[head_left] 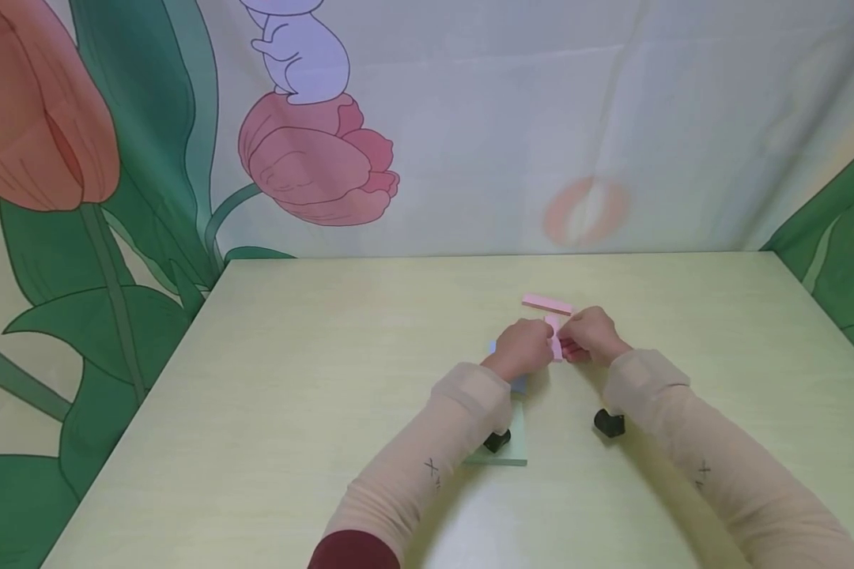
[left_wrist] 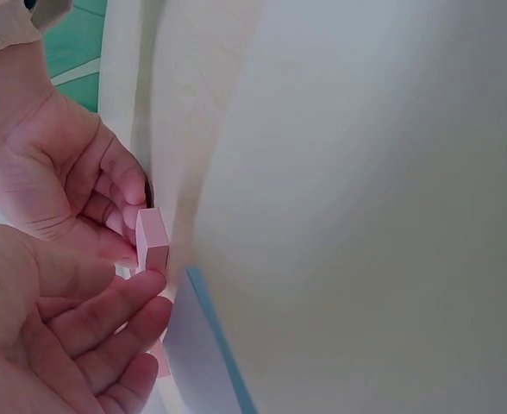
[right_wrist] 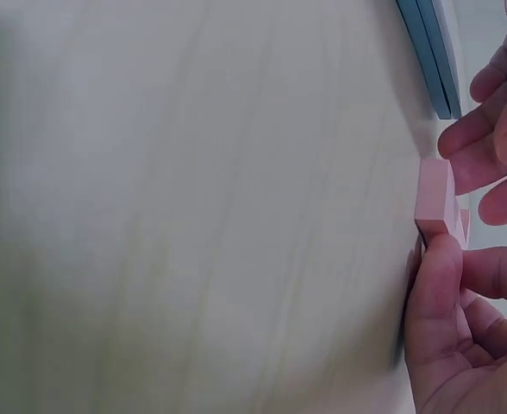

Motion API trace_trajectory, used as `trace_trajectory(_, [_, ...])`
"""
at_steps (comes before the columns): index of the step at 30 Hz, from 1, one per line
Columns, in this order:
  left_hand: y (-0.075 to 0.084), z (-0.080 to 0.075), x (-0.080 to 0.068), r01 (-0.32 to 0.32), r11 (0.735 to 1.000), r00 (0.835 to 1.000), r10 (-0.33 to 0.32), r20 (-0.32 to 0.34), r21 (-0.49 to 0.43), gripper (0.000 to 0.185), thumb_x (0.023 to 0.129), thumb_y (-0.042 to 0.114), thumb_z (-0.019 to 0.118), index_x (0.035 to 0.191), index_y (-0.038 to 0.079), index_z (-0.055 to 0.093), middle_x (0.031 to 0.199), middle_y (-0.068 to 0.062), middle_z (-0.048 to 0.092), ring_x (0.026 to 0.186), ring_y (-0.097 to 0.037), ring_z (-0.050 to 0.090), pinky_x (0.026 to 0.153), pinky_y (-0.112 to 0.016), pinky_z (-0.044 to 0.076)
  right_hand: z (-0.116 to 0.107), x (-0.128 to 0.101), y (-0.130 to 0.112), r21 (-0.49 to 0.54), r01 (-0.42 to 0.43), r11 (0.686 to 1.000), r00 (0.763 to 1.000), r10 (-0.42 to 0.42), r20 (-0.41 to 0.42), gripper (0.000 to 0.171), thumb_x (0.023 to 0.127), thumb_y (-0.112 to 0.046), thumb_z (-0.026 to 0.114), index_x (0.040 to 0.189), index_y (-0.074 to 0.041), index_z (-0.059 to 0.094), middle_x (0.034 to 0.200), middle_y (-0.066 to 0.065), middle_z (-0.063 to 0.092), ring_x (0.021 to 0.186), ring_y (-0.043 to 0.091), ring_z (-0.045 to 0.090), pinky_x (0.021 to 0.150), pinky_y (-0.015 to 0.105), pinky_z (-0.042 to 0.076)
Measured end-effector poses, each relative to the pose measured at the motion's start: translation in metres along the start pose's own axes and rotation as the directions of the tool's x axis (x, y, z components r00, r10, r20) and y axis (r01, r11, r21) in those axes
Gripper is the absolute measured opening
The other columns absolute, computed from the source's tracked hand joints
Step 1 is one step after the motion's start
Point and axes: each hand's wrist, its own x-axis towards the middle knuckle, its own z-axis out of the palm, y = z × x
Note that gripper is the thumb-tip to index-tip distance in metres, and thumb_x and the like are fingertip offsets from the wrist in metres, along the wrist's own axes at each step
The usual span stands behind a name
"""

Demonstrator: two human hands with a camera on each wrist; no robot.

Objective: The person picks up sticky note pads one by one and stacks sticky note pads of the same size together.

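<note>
Both hands meet over a short pink block (head_left: 557, 352) right of the table's middle. My right hand (head_left: 591, 335) pinches one end of this block between fingertips and thumb; its other fingers curl inward. From the left, my left hand (head_left: 523, 348) reaches over and touches the opposite end with fairly straight fingertips, seen in the left wrist view beside the pink block (left_wrist: 153, 237). A second pink bar (head_left: 546, 304) lies just beyond the hands. Blue pieces (head_left: 518, 385) stand beside and partly beneath the left hand, mostly hidden; the right wrist view shows blue edges (right_wrist: 430, 60) close together.
A pale green board (head_left: 515, 454) lies under the left forearm, partly covered. Small black objects (head_left: 608, 424) show beside each forearm. The pale table (head_left: 292, 379) ends at a printed cloth (head_left: 470, 158) with flowers behind it.
</note>
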Motion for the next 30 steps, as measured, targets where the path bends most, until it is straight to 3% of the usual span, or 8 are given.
trace_trajectory(6, [0.0049, 0.0008, -0.0018, 0.118, 0.99, 0.993, -0.119, -0.011, -0.08, 0.019, 0.082, 0.013, 0.054, 0.064, 0.011, 0.048, 0.055, 0.003, 0.038, 0.047, -0.009, 0.036, 0.041, -0.019, 0.026, 0.0008, -0.0039, 0.0016, -0.048, 0.009, 0.999, 0.999, -0.007, 0.033, 0.018, 0.081, -0.005, 0.051, 0.092, 0.008, 0.056, 0.056, 0.002, 0.056, 0.047, 0.009, 0.053, 0.05, 0.024, 0.049])
trace_trajectory(10, [0.0072, 0.0001, -0.0014, 0.153, 0.98, 0.986, -0.161, -0.052, -0.126, 0.029, 0.08, 0.01, 0.055, 0.055, 0.012, 0.04, 0.05, 0.003, 0.034, 0.043, -0.008, 0.032, 0.039, -0.017, 0.024, 0.0017, -0.0057, 0.0021, -0.08, 0.05, 0.996, 0.999, -0.05, -0.003, 0.021, 0.08, -0.006, 0.051, 0.094, 0.009, 0.057, 0.058, 0.002, 0.055, 0.049, 0.01, 0.053, 0.051, 0.024, 0.048])
trace_trajectory(16, [0.0085, -0.0012, -0.0009, 0.186, 0.974, 0.979, -0.195, -0.062, -0.129, 0.031, 0.081, 0.01, 0.054, 0.054, 0.012, 0.038, 0.05, 0.003, 0.034, 0.044, -0.009, 0.033, 0.04, -0.018, 0.025, 0.004, -0.0058, 0.0005, -0.1, 0.072, 0.992, 0.993, -0.081, -0.084, 0.022, 0.078, -0.006, 0.05, 0.094, 0.008, 0.059, 0.061, 0.001, 0.055, 0.051, 0.01, 0.052, 0.051, 0.023, 0.047])
trace_trajectory(24, [0.009, 0.0057, 0.0019, 0.219, 0.963, 0.974, -0.226, -0.029, -0.154, 0.021, 0.08, 0.009, 0.054, 0.062, 0.01, 0.044, 0.056, 0.0, 0.04, 0.048, -0.011, 0.037, 0.042, -0.019, 0.027, 0.0073, -0.0045, -0.0011, -0.095, 0.07, 0.993, 0.995, -0.076, -0.063, 0.023, 0.081, -0.007, 0.05, 0.097, 0.009, 0.058, 0.061, 0.002, 0.056, 0.048, 0.009, 0.053, 0.051, 0.025, 0.049])
trace_trajectory(30, [0.0109, 0.0075, 0.0012, 0.214, 0.967, 0.975, -0.221, -0.035, -0.139, 0.023, 0.08, 0.009, 0.054, 0.06, 0.01, 0.043, 0.055, 0.0, 0.039, 0.047, -0.011, 0.036, 0.041, -0.019, 0.026, 0.0088, -0.0042, 0.0004, -0.108, 0.076, 0.991, 0.995, -0.082, -0.061, 0.023, 0.082, -0.006, 0.049, 0.097, 0.009, 0.058, 0.061, 0.002, 0.056, 0.048, 0.009, 0.053, 0.05, 0.025, 0.049])
